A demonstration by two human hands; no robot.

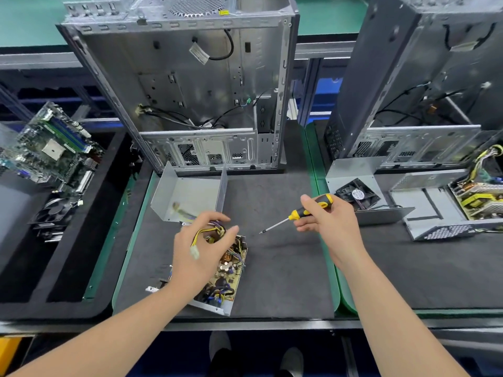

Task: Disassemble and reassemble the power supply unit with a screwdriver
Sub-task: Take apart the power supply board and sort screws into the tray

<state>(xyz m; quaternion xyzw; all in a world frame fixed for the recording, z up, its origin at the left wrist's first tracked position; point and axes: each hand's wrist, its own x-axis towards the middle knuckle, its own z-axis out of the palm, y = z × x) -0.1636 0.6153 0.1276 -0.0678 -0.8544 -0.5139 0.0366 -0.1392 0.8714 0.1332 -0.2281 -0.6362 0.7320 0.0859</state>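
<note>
The opened power supply unit (227, 278) lies on the dark mat, its circuit board and coils exposed in a metal base. My left hand (201, 248) sits over it and grips its bundle of yellow and purple cables (211, 231). The unit's bent metal cover (190, 197) stands just behind, empty. My right hand (326, 216) holds a yellow and black screwdriver (299, 213) by the handle, to the right of the unit, with its tip pointing down-left above the mat.
An open computer case (190, 85) stands behind the mat. A second case (413, 77), a fan panel (356, 195) and another dismantled supply (473, 200) sit at the right. A motherboard (51, 151) rests in a black tray at the left.
</note>
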